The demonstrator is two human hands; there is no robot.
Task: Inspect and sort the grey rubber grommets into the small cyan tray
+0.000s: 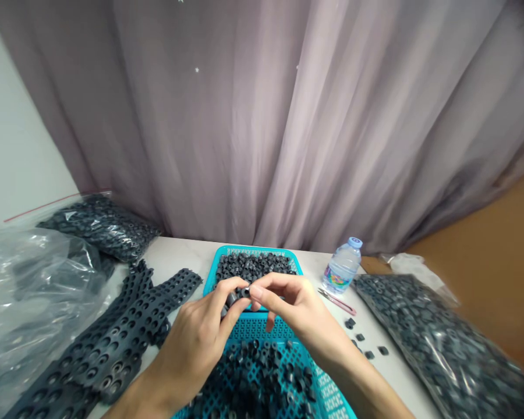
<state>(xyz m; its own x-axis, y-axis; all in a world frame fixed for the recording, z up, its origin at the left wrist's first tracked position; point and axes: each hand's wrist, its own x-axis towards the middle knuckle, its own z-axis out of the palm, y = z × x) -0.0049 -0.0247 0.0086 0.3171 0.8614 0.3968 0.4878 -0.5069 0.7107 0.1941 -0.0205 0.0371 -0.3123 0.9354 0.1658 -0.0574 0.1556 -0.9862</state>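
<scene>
In the head view my two hands meet above two turquoise baskets. My left hand [198, 323] is closed, thumb and index finger pinching a small black plastic part [245, 293] with a round hole. Another dark, cylinder-like piece [231, 299] shows between its fingers. My right hand [288, 297] is closed at the same part, thumb and index fingertips together against it; those fingertips hide some of it. The near basket [266, 329] holds many loose black parts [253, 372]. Behind the hands, the far basket [209, 279] is filled with similar parts.
Black perforated strips [113, 343] and clear bags lie left, one bag [100, 224] full of dark parts. On the right are a water bottle [343, 265], pink-handled snips [338, 301], several loose parts [369, 354] and a large filled bag [454, 343]. A curtain [262, 116] hangs behind.
</scene>
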